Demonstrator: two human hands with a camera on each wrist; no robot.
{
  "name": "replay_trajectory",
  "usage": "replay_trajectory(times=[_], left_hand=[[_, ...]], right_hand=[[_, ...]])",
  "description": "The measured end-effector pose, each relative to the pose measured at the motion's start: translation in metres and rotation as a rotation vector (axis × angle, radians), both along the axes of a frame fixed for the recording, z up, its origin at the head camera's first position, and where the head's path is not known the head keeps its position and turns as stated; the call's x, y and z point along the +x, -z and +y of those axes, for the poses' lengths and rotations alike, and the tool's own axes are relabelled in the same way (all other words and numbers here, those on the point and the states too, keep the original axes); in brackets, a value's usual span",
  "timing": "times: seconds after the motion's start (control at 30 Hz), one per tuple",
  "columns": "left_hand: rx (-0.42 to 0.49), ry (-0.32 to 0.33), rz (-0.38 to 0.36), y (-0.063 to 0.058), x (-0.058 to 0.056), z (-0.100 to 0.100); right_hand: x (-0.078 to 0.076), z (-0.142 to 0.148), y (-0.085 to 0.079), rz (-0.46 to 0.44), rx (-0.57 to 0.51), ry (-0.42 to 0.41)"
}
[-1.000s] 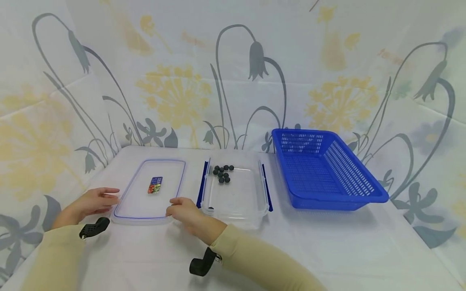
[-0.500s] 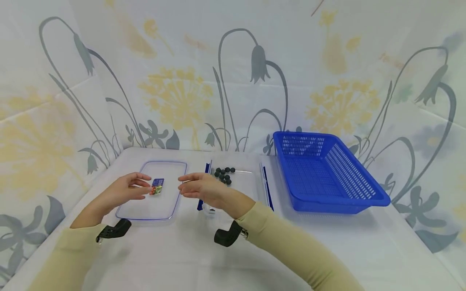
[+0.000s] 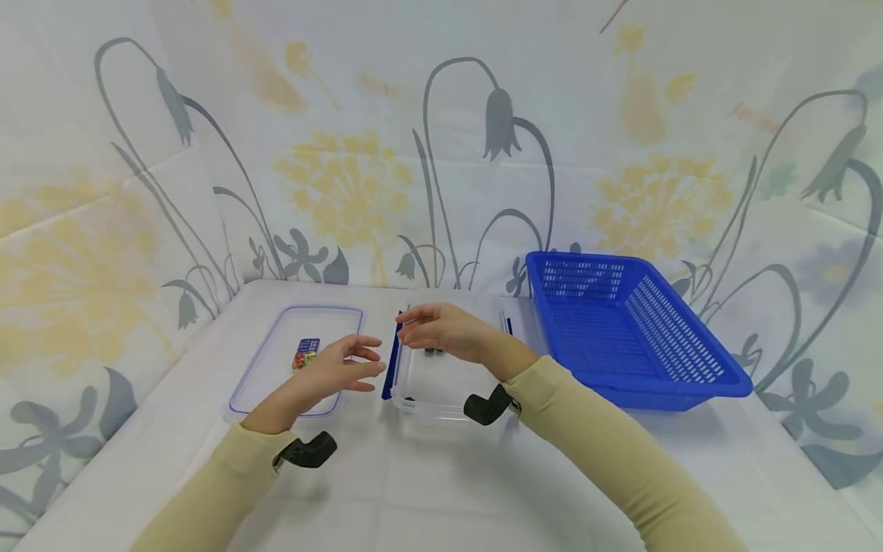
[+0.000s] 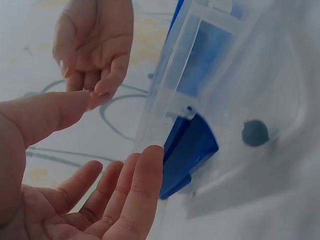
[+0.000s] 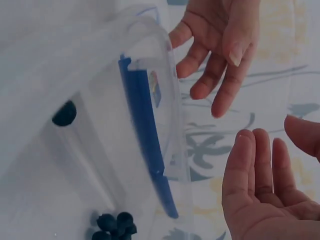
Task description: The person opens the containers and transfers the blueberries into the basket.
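A clear plastic container with blue side latches stands mid-table. Inside it lie several round dark blueberries, clustered toward the back, and a lone one near the front corner. My right hand hovers over the container's left half, fingers loosely bent around nothing, and covers much of the cluster in the head view. Just left of the container my left hand is in the air, fingers spread and relaxed, overlapping the lid. This clear lid, edged with a blue seal, lies flat at the left.
A blue perforated basket stands right of the container. A colourful sticker is on the lid. White cloth covers the table, and a flower-patterned curtain rises behind it.
Both hands have left the lid's edges, risen, and moved right. The right hand is now above the container, the left between lid and container. Lid and container have stayed in place.
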State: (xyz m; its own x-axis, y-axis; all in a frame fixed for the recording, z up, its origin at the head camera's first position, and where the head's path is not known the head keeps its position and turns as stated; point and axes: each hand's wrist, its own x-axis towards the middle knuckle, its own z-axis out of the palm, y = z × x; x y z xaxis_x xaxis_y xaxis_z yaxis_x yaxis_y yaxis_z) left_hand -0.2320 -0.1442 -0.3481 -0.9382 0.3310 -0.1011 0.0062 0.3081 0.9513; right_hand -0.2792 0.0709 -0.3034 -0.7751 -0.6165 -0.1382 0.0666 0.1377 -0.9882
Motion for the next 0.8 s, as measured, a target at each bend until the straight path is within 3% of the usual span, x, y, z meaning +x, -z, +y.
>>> replay_trajectory(times=[0.17, 0.37, 0.6, 0.8], left_hand=[[0.012, -0.024, -0.059, 0.009, -0.005, 0.023], [-0.04, -0.057, -0.056, 0.018, -0.011, 0.032], [-0.022, -0.067, -0.058, 0.019, -0.01, 0.037], [-0.039, -0.056, -0.062, 0.017, -0.006, 0.039]], right_hand=[[-0.014, 0.015, 0.003, 0.077, 0.08, -0.071], [-0.031, 0.027, 0.009, 0.127, 0.126, -0.112], [-0.045, 0.034, 0.017, 0.201, 0.169, -0.209], [-0.047, 0.029, 0.022, 0.184, 0.25, -0.33]])
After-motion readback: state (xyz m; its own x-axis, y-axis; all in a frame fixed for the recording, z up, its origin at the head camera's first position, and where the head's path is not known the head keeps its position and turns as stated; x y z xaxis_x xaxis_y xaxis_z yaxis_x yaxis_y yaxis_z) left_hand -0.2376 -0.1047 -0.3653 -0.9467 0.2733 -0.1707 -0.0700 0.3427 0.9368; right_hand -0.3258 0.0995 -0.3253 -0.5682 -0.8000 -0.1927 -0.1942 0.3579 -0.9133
